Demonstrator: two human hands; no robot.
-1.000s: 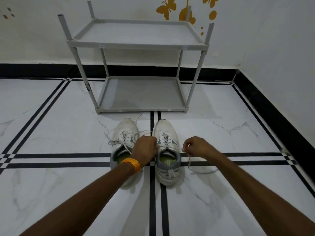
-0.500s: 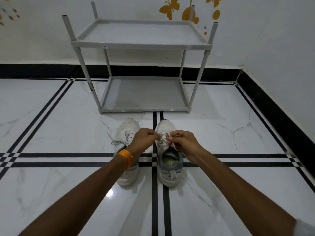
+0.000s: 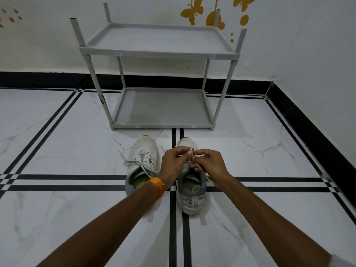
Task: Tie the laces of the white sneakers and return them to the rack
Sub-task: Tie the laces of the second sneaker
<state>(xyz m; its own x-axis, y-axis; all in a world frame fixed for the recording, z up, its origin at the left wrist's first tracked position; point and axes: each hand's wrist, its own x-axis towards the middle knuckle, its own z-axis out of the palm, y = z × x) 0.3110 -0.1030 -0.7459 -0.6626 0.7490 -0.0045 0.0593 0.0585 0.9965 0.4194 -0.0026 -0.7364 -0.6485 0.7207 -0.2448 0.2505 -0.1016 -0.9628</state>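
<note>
Two white sneakers stand side by side on the floor, toes toward the rack. The left sneaker [image 3: 143,162] has loose laces trailing off to its left. Over the tongue of the right sneaker [image 3: 191,191], my left hand [image 3: 173,163] and my right hand [image 3: 210,163] meet, each pinching a strand of the right sneaker's lace [image 3: 190,158]. A lace end hangs down past my right wrist. My hands hide most of that shoe's lacing. The grey two-shelf rack [image 3: 159,53] stands just beyond the shoes with both shelves bare.
The rack stands against a white wall with yellow butterfly decals [image 3: 192,13]. A second wall with a black skirting [image 3: 308,135] runs along the right. The floor is glossy white marble tile with black stripes [image 3: 77,182].
My hands were apart, pulling the lace ends sideways; they have come together above the right sneaker's tongue, and my fingers now work the strands close to each other.
</note>
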